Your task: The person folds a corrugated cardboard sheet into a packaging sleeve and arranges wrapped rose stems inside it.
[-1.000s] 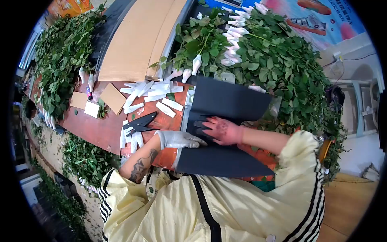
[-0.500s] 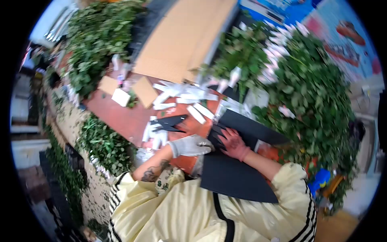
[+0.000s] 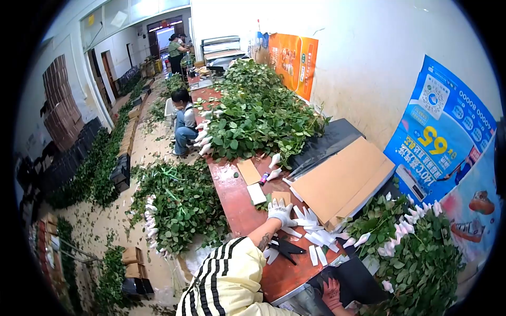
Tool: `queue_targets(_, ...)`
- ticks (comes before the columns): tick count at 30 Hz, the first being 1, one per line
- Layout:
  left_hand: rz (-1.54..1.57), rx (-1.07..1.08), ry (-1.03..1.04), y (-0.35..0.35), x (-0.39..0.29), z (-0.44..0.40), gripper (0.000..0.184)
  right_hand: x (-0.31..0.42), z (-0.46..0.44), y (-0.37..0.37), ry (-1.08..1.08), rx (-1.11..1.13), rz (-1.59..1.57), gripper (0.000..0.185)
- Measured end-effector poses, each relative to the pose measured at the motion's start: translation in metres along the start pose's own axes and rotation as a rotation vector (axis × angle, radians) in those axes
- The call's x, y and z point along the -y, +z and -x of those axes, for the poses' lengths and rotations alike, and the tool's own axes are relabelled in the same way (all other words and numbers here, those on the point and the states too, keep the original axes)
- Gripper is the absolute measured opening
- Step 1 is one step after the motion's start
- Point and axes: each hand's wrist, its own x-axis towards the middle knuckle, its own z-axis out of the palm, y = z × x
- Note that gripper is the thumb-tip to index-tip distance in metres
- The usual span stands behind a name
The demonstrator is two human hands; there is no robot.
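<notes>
My left hand, in a whitish glove, reaches over the red table with its fingers spread, at the edge of a small brown cardboard piece. White mesh sleeves are scattered beside it. A black tool with long arms lies just below this hand. Near the bottom edge my right hand, reddish, rests with fingers apart on a black folded sheet. To the left of the cardboard are a white block and another brown piece.
Leafy bundles with white-wrapped heads lie on the table, at the back and right. Large cardboard sheets lie beside the wall. Another bundle stands left of the table. One person crouches beyond; others stand farther back.
The view has swung up and left, showing the room. My left hand has left the black sheet and reached out to the small cardboard. My right hand remains on the black sheet.
</notes>
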Motion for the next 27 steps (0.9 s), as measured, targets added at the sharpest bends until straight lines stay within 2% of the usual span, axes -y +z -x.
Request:
queue_targets(2, 0.115, 0.211, 0.05, -0.018, -0.003, 0.0, 0.08, -0.002, 0.002, 0.008, -0.028, -0.025, 0.082, 0.065)
queue_targets(3, 0.192, 0.169, 0.013, -0.008, -0.001, -0.007, 0.068, -0.004, 0.002, 0.012, -0.003, -0.017, 0.052, 0.065)
queue_targets(4, 0.172, 0.083, 0.007, 0.0, 0.002, -0.013, 0.064, -0.004, 0.0, 0.013, 0.021, -0.01, 0.023, 0.065)
queue_targets(6, 0.138, -0.194, -0.063, 0.015, 0.002, -0.013, 0.066, -0.005, 0.0, 0.013, 0.014, 0.0, 0.033, 0.064)
queue_targets(7, 0.128, -0.136, -0.137, 0.003, -0.005, -0.004, 0.069, -0.005, 0.0, 0.011, 0.009, 0.011, 0.04, 0.064)
queue_targets(10, 0.164, -0.111, -0.137, 0.003, -0.005, 0.0, 0.074, -0.005, 0.001, 0.009, -0.013, -0.025, 0.079, 0.063)
queue_targets(13, 0.272, -0.174, -0.116, 0.007, 0.004, -0.011, 0.08, -0.006, 0.001, 0.01, -0.061, -0.078, 0.175, 0.062)
queue_targets(15, 0.334, -0.166, -0.124, 0.014, 0.009, -0.019, 0.081, -0.005, 0.001, 0.008, -0.029, -0.035, 0.094, 0.063)
queue_targets(18, 0.136, -0.072, -0.053, 0.014, 0.01, -0.009, 0.079, -0.002, -0.001, 0.003, 0.003, -0.008, 0.002, 0.063)
queue_targets(19, 0.097, -0.076, -0.117, -0.002, 0.001, 0.005, 0.077, -0.001, 0.0, 0.003, 0.002, -0.023, -0.001, 0.063)
queue_targets(20, 0.094, -0.075, -0.119, 0.0, 0.001, 0.006, 0.077, -0.002, 0.001, 0.008, 0.001, -0.023, -0.004, 0.063)
queue_targets(22, 0.131, -0.166, -0.256, 0.004, -0.001, 0.009, 0.073, -0.006, 0.003, 0.016, -0.066, -0.128, 0.117, 0.063)
queue_targets(24, 0.114, -0.116, -0.262, -0.001, 0.001, 0.004, 0.069, -0.007, 0.003, 0.019, -0.047, -0.098, 0.07, 0.063)
queue_targets(26, 0.163, 0.024, -0.227, -0.006, 0.003, -0.004, 0.067, -0.006, 0.005, 0.016, -0.023, -0.069, 0.021, 0.062)
queue_targets(27, 0.165, 0.017, -0.245, -0.007, 0.004, -0.005, 0.067, -0.005, 0.004, 0.015, -0.025, -0.068, 0.045, 0.063)
